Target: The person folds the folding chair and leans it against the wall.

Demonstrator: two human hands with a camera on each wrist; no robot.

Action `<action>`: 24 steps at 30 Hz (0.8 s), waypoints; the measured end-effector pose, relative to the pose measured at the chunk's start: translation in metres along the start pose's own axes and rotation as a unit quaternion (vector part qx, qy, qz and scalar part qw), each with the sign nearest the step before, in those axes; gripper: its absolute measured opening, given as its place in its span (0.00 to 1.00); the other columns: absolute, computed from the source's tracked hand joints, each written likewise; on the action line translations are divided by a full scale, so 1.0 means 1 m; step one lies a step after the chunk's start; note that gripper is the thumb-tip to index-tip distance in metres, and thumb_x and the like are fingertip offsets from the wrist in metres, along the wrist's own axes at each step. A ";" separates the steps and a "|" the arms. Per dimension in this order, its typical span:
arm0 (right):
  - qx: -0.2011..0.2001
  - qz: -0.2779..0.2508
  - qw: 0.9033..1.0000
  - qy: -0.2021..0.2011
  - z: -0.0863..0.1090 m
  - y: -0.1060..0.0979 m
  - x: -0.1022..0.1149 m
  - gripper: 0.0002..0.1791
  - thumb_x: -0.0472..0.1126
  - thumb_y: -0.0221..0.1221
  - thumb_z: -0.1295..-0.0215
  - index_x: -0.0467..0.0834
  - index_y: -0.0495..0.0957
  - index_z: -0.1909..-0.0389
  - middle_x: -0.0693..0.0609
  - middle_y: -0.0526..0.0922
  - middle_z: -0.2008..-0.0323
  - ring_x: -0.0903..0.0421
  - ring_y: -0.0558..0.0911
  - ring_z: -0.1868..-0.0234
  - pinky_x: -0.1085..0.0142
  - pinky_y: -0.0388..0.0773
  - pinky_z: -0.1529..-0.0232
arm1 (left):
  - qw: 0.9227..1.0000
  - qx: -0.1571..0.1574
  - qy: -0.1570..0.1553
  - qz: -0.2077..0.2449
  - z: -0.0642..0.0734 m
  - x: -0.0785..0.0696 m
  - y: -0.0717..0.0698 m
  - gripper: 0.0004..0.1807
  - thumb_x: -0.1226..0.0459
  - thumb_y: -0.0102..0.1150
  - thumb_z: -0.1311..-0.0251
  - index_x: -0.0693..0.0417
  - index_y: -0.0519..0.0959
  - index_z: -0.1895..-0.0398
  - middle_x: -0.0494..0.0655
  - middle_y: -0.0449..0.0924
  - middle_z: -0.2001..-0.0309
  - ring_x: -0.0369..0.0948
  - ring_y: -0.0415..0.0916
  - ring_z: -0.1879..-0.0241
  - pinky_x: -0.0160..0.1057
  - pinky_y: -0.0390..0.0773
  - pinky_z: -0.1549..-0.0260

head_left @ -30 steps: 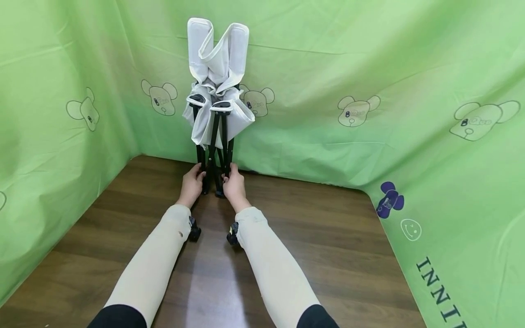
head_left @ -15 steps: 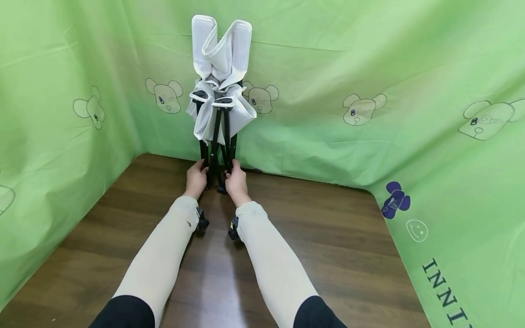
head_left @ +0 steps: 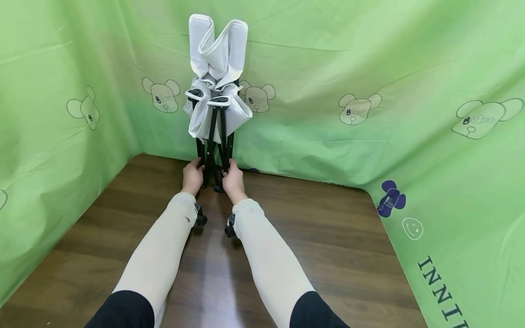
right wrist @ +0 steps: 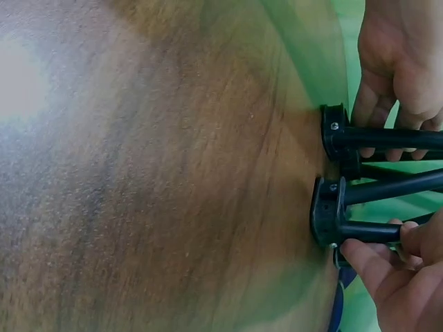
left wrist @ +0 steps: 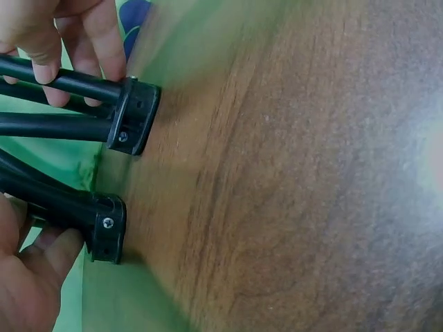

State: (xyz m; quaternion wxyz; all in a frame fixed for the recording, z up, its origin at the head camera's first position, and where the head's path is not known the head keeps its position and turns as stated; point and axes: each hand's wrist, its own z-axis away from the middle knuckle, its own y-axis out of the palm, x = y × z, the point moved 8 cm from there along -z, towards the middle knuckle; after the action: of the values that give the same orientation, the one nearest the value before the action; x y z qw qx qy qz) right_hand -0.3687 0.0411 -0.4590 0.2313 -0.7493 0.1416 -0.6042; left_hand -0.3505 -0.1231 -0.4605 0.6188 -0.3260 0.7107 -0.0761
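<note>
A folded camping chair with white fabric [head_left: 198,43] and black tube legs [head_left: 212,132] stands upright against the green backdrop in the head view. Its fabric is bunched between the folded legs. My left hand [head_left: 192,178] grips the legs low down on the left side. Opposite it, my right hand [head_left: 234,182] holds the legs on the right, thumb and fingers curled round a tube. Both wrist views show the black plastic feet [left wrist: 109,232] of the legs close to the wooden floor. Fingers of the left hand [right wrist: 387,83] wrap partly behind a leg tube.
A green cloth [head_left: 303,59] printed with bear heads hangs behind and on both sides. The brown wood-grain floor [head_left: 328,241] spreads in front, with light glare on it. Each wrist wears a small black camera [head_left: 199,215] near the sleeve end.
The hands keep their hold on the chair legs. The head view shifts slightly; the chair and hands appear a little higher in it than one second ago.
</note>
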 end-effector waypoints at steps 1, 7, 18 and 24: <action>-0.001 -0.003 1.000 0.001 0.000 0.000 0.000 0.31 0.29 0.48 0.23 0.49 0.59 0.23 0.42 0.82 0.41 0.49 0.82 0.40 0.56 0.80 0.43 | 1.000 -0.001 -0.001 -0.001 0.000 0.000 0.000 0.22 0.69 0.45 0.21 0.64 0.69 0.27 0.65 0.76 0.35 0.59 0.73 0.36 0.56 0.76 0.39; -0.012 -0.021 1.000 0.009 -0.002 0.002 0.000 0.29 0.29 0.49 0.23 0.49 0.63 0.25 0.43 0.84 0.45 0.48 0.83 0.43 0.56 0.79 0.47 | 0.999 -0.012 -0.014 -0.031 -0.003 -0.003 -0.003 0.22 0.69 0.46 0.21 0.64 0.70 0.28 0.65 0.75 0.34 0.58 0.72 0.34 0.54 0.75 0.37; -0.016 0.006 1.000 0.019 0.000 0.000 -0.003 0.26 0.34 0.51 0.22 0.51 0.63 0.27 0.44 0.83 0.42 0.46 0.82 0.41 0.52 0.82 0.46 | 0.999 -0.005 0.009 -0.034 -0.003 -0.007 -0.003 0.19 0.69 0.49 0.22 0.63 0.74 0.32 0.65 0.79 0.39 0.59 0.76 0.38 0.55 0.78 0.41; -0.013 -0.004 1.000 0.018 0.002 0.002 -0.005 0.27 0.37 0.54 0.22 0.50 0.63 0.26 0.42 0.81 0.42 0.46 0.83 0.43 0.52 0.82 0.48 | 0.999 -0.035 0.033 0.001 0.004 -0.003 -0.007 0.21 0.67 0.49 0.22 0.63 0.72 0.30 0.66 0.78 0.38 0.60 0.77 0.41 0.57 0.79 0.44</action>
State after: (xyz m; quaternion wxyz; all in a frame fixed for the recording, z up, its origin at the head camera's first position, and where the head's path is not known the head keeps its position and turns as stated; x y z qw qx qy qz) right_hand -0.3675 0.0422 -0.4645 0.2166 -0.7417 0.1507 -0.6166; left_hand -0.3437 -0.1254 -0.4554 0.5837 -0.3438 0.7330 -0.0614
